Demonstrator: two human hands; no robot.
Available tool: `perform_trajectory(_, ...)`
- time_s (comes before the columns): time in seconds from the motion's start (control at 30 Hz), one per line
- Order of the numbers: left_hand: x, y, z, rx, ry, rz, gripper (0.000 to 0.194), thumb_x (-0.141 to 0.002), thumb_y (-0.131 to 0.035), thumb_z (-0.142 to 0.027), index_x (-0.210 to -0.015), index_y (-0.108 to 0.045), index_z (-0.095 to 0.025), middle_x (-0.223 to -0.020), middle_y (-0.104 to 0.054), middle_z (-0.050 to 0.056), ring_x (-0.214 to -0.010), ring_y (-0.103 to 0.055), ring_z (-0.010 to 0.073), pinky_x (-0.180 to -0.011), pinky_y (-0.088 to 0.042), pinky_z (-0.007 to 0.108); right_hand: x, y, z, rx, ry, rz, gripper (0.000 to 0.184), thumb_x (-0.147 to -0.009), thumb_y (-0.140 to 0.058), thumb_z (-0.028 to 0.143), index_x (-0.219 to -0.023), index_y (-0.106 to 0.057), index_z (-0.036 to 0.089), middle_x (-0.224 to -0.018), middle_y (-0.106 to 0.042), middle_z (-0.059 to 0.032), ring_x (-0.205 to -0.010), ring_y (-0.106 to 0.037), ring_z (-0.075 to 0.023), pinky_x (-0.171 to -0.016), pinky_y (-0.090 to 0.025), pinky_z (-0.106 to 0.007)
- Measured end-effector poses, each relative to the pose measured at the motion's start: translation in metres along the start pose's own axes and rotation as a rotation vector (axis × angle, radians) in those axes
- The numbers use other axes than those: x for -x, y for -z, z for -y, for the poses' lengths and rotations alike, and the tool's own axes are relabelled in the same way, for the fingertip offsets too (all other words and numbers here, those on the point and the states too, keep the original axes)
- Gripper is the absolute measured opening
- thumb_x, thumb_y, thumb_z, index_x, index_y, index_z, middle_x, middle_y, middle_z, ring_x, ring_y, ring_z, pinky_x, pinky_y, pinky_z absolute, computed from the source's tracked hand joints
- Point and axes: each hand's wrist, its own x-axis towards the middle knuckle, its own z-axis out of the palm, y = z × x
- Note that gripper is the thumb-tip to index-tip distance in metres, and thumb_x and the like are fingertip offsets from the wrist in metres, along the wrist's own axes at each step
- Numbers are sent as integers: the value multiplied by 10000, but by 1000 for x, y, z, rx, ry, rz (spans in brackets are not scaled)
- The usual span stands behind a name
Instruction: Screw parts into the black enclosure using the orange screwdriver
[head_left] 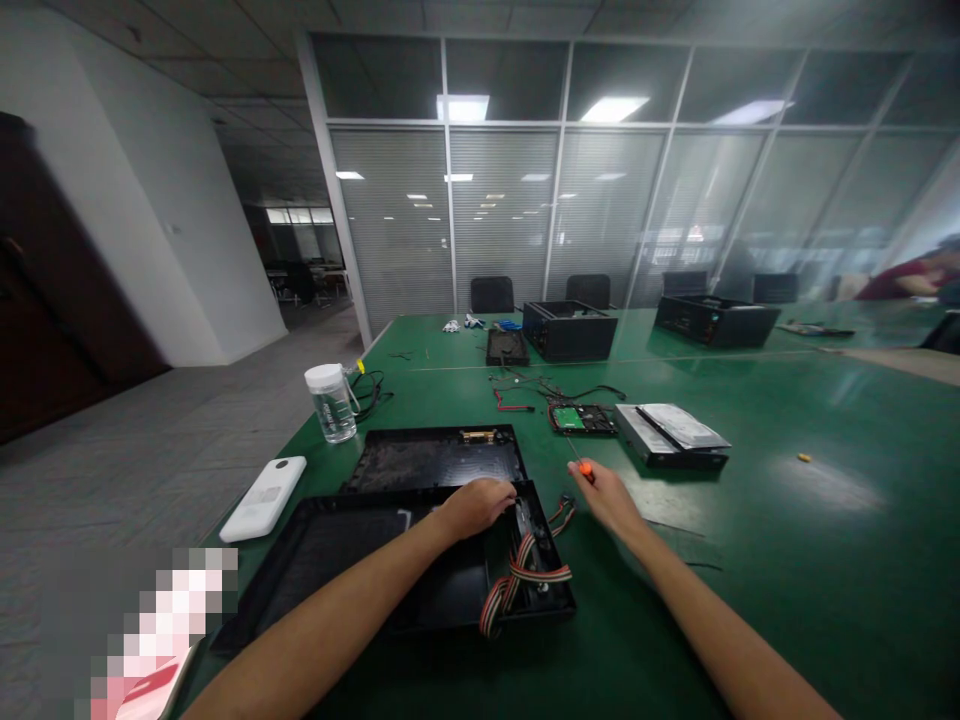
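Observation:
An open black computer case (360,560) lies on the green table in front of me, with a bundle of red, white and black ribbon wires (521,580) spilling over its right side. My left hand (480,503) rests closed on the case's far rim. To the right of the case, my right hand (607,495) grips a small screwdriver with an orange handle (583,468), its tip pointing away from me. A flat black case panel (442,458) lies just beyond the case.
A white device (264,497) and a clear lidded cup (331,402) sit at the left table edge (247,500). Further off lie a green circuit board (581,418), a drive with a silver bag (671,435), loose cables and more black cases (570,330). A person sits far right.

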Motion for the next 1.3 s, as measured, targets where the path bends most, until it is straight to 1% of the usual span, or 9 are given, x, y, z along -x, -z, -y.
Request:
perform_trajectory(0.1, -2, -7, 2, -6, -4, -38, 189, -911, -404, -212, -913, -585, -155, -854, -649, 52, -810, -600, 159, -769, -436, 256, -1, 1, -1, 33, -35, 35, 358, -848, -350, 488, -631, -414, 211, -557, -457, 21, -548, -444, -136, -541, -330, -241)
perform_trajectory(0.23, -2, -9, 4, -7, -66, -32, 230, -913, -397, -206, -910, -619, -147, -851, -661, 57, -826, -605, 159, -776, -432, 252, -6, 4, -11, 64, -199, 67, 158, -753, -491, 349, -791, -454, 200, -660, -514, 5, -599, -491, -150, -582, -374, -258)
perform_trajectory(0.37, -2, -7, 3, -33, -107, -3, 242, -903, -402, -189, -836, -630, -146, -794, -650, 50, -773, -599, 155, -748, -426, 250, -10, 21, -20, 40, -235, 44, 201, -645, -519, 213, -840, -487, 179, -749, -532, -22, -690, -506, -160, -630, -413, -269)
perform_trajectory(0.5, -2, -5, 1, -11, -83, -10, 209, -879, -436, -184, -823, -634, -146, -791, -646, 51, -771, -585, 157, -747, -419, 252, -10, 54, -17, -185, -77, 278, 346, -696, -536, 297, -1008, -565, 151, -840, -572, -43, -716, -525, -154, -635, -430, -272)
perform_trajectory(0.6, -3, -3, 0, 46, -51, -13, 172, -854, -462, -165, -857, -633, -150, -845, -647, 52, -808, -577, 153, -778, -415, 249, -8, 74, -8, -302, -55, 409, 457, -793, -464, 432, -1150, -542, 158, -806, -603, -33, -586, -506, -122, -532, -402, -248)
perform_trajectory(0.73, -5, 1, -3, 97, 24, -5, 123, -817, -509, -152, -887, -611, -149, -848, -630, 45, -792, -568, 148, -756, -417, 242, -6, 75, 5, -218, -36, 216, 357, -786, -488, 485, -872, -609, 160, -575, -529, 20, -503, -431, -108, -491, -346, -230)
perform_trajectory(0.9, -6, 5, -6, 108, 67, 22, 97, -792, -537, -147, -868, -597, -152, -804, -615, 31, -752, -561, 144, -728, -414, 240, -2, 52, 19, -242, 25, -5, 312, -785, -489, 471, -700, -558, 179, -591, -503, 12, -546, -446, -121, -530, -364, -235)
perform_trajectory(1.07, -5, 4, -7, 81, 82, 11, 113, -794, -537, -152, -884, -604, -162, -800, -622, 27, -739, -566, 146, -713, -417, 240, 1, 37, 30, -194, 60, -4, 328, -801, -437, 472, -681, -541, 185, -587, -508, 6, -560, -466, -137, -555, -374, -244)
perform_trajectory(1.3, -4, 3, -6, 74, 58, -3, 139, -802, -525, -151, -895, -627, -166, -821, -645, 32, -768, -578, 155, -750, -416, 252, 4, 35, 36, -94, 107, 26, 325, -825, -402, 454, -719, -552, 186, -623, -554, -9, -588, -500, -145, -581, -375, -245)
